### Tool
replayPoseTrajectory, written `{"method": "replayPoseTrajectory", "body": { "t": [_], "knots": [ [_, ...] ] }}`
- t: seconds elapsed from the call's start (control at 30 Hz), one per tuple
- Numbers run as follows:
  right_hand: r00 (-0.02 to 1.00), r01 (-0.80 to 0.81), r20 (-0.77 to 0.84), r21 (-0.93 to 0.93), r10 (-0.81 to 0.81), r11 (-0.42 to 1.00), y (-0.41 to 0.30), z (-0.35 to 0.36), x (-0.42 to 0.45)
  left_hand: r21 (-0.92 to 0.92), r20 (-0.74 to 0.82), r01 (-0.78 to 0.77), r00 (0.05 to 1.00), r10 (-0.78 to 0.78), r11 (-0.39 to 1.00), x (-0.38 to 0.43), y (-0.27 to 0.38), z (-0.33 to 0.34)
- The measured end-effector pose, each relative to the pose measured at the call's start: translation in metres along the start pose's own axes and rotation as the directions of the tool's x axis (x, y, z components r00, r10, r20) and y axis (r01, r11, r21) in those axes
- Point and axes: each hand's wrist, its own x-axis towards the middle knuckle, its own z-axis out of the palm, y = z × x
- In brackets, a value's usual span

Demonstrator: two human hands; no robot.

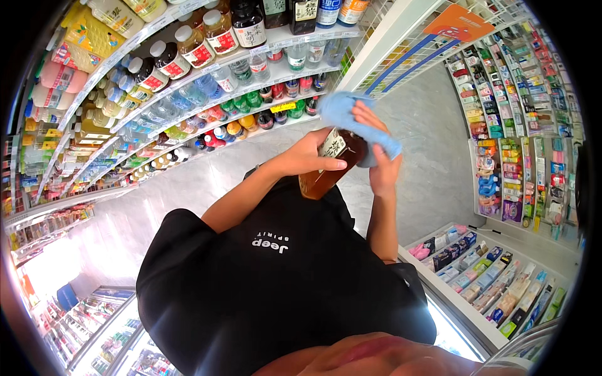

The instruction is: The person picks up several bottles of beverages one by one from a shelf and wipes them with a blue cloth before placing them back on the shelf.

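My left hand (305, 155) grips a square-sided bottle (324, 174) of amber-brown liquid, its thumb lying across the side. A pale label (335, 144) with printed characters shows beside the fingers. The bottle is tilted in front of my chest, its lower end towards my shirt. In my right hand (383, 164) is a light blue cloth (343, 110), bunched and draped over the far end of the bottle. That end is hidden beneath the cloth, so I cannot tell whether the bottle is capped.
Curved-looking drink shelves (282, 40) with bottles in several rows rise ahead and to the left. A white wire-mesh panel (404, 56) stands at their right end. Farther right are shelves of packaged goods (512, 164) and a low tray display (489, 282). Grey floor (423, 188) lies between.
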Motion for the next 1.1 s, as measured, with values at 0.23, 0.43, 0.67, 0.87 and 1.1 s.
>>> {"method": "replayPoseTrajectory", "body": {
  "t": [0.23,0.43,0.67,0.87,1.1],
  "knots": [
    [0.988,-0.153,0.031,0.047,0.151,0.987,-0.009,-0.009,0.0,0.203,0.046,-0.003,0.999,-0.007,0.979,0.006,0.001,-0.004],
    [0.928,-0.197,-0.302,0.095,0.217,0.976,-0.001,-0.022,-0.034,-0.338,-0.208,0.032,0.972,-0.108,0.94,0.017,-0.002,-0.038],
    [0.595,-0.401,-0.663,0.245,0.454,0.883,0.042,-0.056,-0.113,0.512,-0.367,-0.077,0.881,0.299,0.856,0.034,0.059,-0.114],
    [0.554,-0.425,-0.689,0.247,0.466,0.871,0.049,-0.053,-0.12,0.894,-0.111,-0.154,0.834,0.541,0.421,0.055,0.127,-0.137],
    [0.57,-0.464,-0.685,0.186,0.453,0.866,0.049,-0.038,-0.122,0.996,-0.087,0.056,0.783,0.616,0.07,0.077,0.144,-0.158]
  ]
}}
